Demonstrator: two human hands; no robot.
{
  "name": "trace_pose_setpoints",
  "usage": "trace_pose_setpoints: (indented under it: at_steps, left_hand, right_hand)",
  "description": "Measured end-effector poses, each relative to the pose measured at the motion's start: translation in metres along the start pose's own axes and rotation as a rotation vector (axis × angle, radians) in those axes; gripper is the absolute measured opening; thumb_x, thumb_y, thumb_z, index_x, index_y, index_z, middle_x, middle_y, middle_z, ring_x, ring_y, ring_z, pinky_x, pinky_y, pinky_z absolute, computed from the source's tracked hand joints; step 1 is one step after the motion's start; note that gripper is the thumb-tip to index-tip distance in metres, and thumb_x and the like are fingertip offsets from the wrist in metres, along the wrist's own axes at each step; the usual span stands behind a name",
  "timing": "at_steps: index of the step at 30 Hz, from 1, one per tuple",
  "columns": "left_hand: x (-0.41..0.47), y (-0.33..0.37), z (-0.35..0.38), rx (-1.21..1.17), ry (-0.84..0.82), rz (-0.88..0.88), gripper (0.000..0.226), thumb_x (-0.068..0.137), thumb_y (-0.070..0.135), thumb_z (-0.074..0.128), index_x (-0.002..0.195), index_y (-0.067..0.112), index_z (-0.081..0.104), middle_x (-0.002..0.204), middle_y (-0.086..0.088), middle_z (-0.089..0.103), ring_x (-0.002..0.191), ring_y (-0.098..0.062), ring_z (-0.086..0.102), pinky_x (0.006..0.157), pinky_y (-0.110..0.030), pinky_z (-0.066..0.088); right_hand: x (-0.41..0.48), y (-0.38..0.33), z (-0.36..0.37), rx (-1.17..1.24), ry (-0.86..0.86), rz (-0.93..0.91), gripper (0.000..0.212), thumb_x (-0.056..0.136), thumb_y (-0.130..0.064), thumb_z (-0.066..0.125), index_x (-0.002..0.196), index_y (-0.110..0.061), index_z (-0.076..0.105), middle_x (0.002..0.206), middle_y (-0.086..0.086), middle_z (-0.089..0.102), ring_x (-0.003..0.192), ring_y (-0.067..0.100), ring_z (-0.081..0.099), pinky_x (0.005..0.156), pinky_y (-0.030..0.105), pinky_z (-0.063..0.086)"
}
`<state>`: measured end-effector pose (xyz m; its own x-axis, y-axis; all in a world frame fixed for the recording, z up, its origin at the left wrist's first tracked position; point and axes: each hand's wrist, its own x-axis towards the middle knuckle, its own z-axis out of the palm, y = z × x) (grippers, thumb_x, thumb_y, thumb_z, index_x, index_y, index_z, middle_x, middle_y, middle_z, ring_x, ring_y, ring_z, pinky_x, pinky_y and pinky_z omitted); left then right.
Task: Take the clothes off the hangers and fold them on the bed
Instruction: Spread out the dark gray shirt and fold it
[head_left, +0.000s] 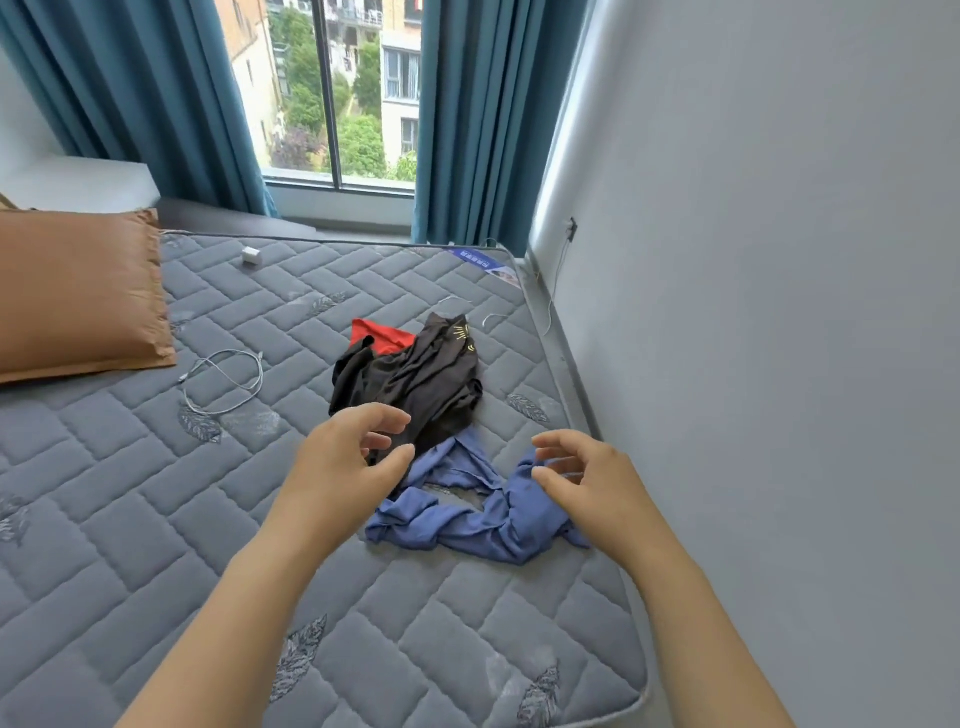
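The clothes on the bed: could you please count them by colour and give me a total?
Black garment: 1 (crumpled; may hide more)
Red garment: 1
Blue garment: 1
Total: 3

three garments (black (415, 384), red (382, 335), blue (498, 519)), two curtains (119, 93) (483, 119), one pillow (78, 291), one coiled cable (223, 384), one charger (251, 257).

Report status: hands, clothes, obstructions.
Both empty above the clothes: left hand, right hand. Unfolded on grey quilted mattress: crumpled blue cloth garment, crumpled black cloth garment, red cloth under it. White coiled cable lies apart, left.
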<state>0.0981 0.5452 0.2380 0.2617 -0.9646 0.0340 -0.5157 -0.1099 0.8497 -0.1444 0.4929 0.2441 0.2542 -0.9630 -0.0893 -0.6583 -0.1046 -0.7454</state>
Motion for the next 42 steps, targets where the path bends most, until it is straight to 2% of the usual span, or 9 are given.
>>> trace_pose_setpoints:
  at_steps: [6,12,22,27,31,34,42]
  left_hand:
    - [0.001,0.038,0.087,-0.012,0.049,-0.092,0.021,0.084,0.014,0.068,0.103,0.021,0.067,0.105,0.007,0.066,0.094,-0.010,0.062,0.083,-0.032,0.051]
    - [-0.007,0.030,0.118,0.017,0.046,-0.156,0.022,0.082,0.017,0.069,0.100,0.028,0.065,0.104,0.012,0.066,0.091,-0.002,0.061,0.080,-0.024,0.048]
    - [0.005,-0.044,0.124,0.066,0.019,-0.264,0.021,0.084,0.018,0.066,0.105,0.023,0.066,0.105,0.011,0.065,0.091,-0.003,0.061,0.079,-0.023,0.046]
    - [0.008,-0.090,0.135,0.090,-0.005,-0.329,0.021,0.084,0.016,0.066,0.104,0.023,0.065,0.103,0.010,0.064,0.089,-0.006,0.061,0.075,-0.021,0.042]
    - [0.004,-0.121,0.150,0.107,-0.075,-0.397,0.020,0.085,0.017,0.066,0.103,0.026,0.063,0.103,0.011,0.064,0.089,-0.007,0.060,0.077,-0.023,0.044]
    - [0.009,-0.143,0.159,0.119,-0.095,-0.426,0.019,0.085,0.019,0.066,0.102,0.028,0.063,0.102,0.012,0.063,0.089,-0.005,0.060,0.079,-0.025,0.047]
    - [0.053,-0.209,0.206,0.114,-0.036,-0.507,0.023,0.085,0.020,0.066,0.108,0.020,0.064,0.104,0.007,0.063,0.092,-0.010,0.059,0.083,-0.026,0.047]
  right_hand:
    - [0.036,0.054,-0.065,-0.071,-0.071,-0.079,0.027,0.088,-0.013,0.064,0.113,-0.021,0.065,0.102,-0.007,0.067,0.090,0.007,0.064,0.085,0.025,0.052]
    - [0.051,0.083,-0.071,-0.090,-0.167,-0.093,0.029,0.088,-0.013,0.062,0.116,-0.017,0.065,0.105,-0.004,0.068,0.093,0.009,0.064,0.087,0.026,0.052]
    - [0.072,0.112,-0.009,-0.175,-0.301,-0.045,0.030,0.088,-0.015,0.059,0.116,-0.024,0.065,0.106,-0.012,0.065,0.094,0.004,0.062,0.086,0.024,0.051]
    - [0.088,0.129,0.027,-0.204,-0.337,-0.016,0.031,0.088,-0.014,0.057,0.118,-0.022,0.064,0.110,-0.009,0.066,0.097,0.005,0.061,0.088,0.028,0.051]
    - [0.092,0.150,0.053,-0.236,-0.389,0.012,0.033,0.088,-0.015,0.058,0.120,-0.019,0.064,0.108,-0.007,0.066,0.095,0.009,0.062,0.089,0.031,0.051]
    - [0.105,0.165,0.070,-0.246,-0.421,0.009,0.033,0.089,-0.016,0.058,0.121,-0.019,0.064,0.105,-0.007,0.066,0.092,0.009,0.061,0.087,0.027,0.050]
    - [0.159,0.208,0.129,-0.259,-0.436,-0.031,0.036,0.091,-0.019,0.055,0.126,-0.021,0.060,0.117,-0.007,0.064,0.103,0.005,0.058,0.091,0.024,0.046]
